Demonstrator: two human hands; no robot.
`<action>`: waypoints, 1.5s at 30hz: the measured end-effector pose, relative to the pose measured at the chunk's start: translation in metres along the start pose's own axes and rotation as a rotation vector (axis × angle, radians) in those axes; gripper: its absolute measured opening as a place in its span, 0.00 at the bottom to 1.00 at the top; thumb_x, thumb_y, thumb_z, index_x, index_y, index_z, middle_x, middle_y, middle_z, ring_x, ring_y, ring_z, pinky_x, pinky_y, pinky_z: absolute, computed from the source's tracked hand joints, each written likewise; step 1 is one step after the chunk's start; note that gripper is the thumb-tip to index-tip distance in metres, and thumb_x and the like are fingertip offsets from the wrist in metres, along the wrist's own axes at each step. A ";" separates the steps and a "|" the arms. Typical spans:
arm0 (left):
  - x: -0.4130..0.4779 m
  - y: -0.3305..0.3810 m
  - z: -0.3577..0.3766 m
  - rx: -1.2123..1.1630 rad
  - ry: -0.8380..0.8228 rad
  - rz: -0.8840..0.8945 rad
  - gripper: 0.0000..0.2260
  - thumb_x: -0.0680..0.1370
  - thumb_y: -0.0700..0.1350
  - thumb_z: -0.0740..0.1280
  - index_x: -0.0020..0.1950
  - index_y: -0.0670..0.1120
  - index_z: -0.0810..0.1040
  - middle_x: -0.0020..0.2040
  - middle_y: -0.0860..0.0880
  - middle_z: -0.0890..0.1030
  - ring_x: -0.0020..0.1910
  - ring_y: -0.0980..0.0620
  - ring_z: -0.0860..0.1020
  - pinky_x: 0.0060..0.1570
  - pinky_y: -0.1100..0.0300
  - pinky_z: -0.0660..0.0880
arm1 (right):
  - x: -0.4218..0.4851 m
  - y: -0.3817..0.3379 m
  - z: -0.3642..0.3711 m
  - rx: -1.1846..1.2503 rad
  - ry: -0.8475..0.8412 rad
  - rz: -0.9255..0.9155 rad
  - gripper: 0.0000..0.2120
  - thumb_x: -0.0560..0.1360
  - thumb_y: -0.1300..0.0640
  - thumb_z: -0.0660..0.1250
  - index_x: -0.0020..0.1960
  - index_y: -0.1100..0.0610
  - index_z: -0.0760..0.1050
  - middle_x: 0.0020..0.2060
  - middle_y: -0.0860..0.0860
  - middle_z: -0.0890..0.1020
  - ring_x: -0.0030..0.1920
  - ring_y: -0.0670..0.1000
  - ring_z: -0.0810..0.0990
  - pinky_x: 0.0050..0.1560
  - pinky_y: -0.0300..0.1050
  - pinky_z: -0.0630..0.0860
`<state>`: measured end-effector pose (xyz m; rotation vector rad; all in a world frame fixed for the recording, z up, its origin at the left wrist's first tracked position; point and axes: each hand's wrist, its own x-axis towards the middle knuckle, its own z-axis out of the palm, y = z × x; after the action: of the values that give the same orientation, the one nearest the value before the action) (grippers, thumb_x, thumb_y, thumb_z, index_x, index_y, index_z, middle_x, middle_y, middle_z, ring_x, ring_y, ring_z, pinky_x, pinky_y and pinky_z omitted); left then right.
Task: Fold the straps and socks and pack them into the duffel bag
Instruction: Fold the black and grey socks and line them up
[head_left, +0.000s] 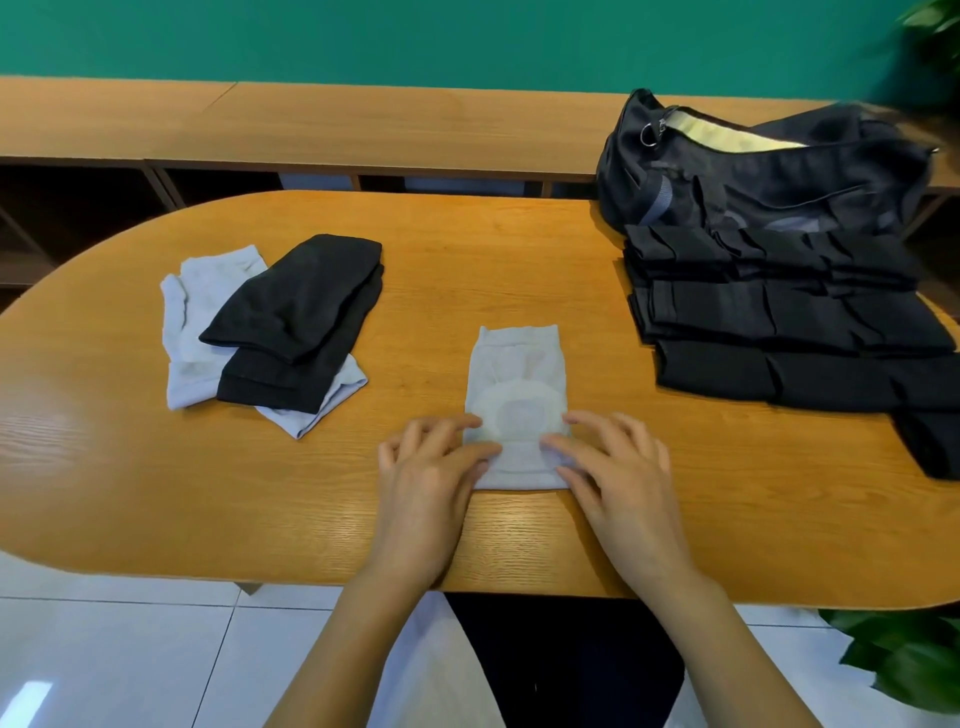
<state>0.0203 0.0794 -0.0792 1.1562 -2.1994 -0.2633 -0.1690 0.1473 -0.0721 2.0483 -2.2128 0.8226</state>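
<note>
Left hand, right hand palm-down, pressing pale sock

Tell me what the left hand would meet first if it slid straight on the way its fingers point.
The light grey sock: the left hand touches its near left edge, fingers pointing forward and right across it. Beyond that it might brush the right hand.
</note>
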 end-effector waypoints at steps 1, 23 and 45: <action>0.000 -0.003 -0.001 0.014 -0.018 0.046 0.11 0.78 0.52 0.61 0.52 0.54 0.83 0.57 0.57 0.80 0.55 0.53 0.71 0.48 0.56 0.58 | 0.000 0.002 0.001 -0.030 -0.017 -0.049 0.12 0.74 0.56 0.72 0.56 0.46 0.81 0.60 0.44 0.80 0.62 0.52 0.72 0.60 0.50 0.64; 0.006 -0.016 -0.011 -0.211 -0.130 -0.026 0.25 0.71 0.70 0.61 0.59 0.57 0.81 0.51 0.67 0.79 0.56 0.62 0.70 0.59 0.64 0.55 | 0.005 0.011 -0.006 0.258 -0.100 0.173 0.13 0.74 0.50 0.69 0.58 0.43 0.80 0.50 0.38 0.75 0.57 0.44 0.72 0.64 0.52 0.68; 0.010 0.000 -0.008 -0.121 0.010 -0.344 0.21 0.75 0.57 0.69 0.67 0.57 0.74 0.34 0.59 0.78 0.44 0.62 0.74 0.52 0.57 0.61 | 0.016 -0.001 -0.003 0.344 0.011 0.311 0.16 0.71 0.45 0.71 0.58 0.44 0.75 0.32 0.41 0.77 0.43 0.45 0.77 0.56 0.57 0.74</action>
<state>0.0213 0.0725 -0.0685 1.4583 -1.9370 -0.5256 -0.1714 0.1340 -0.0634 1.8281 -2.5770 1.3190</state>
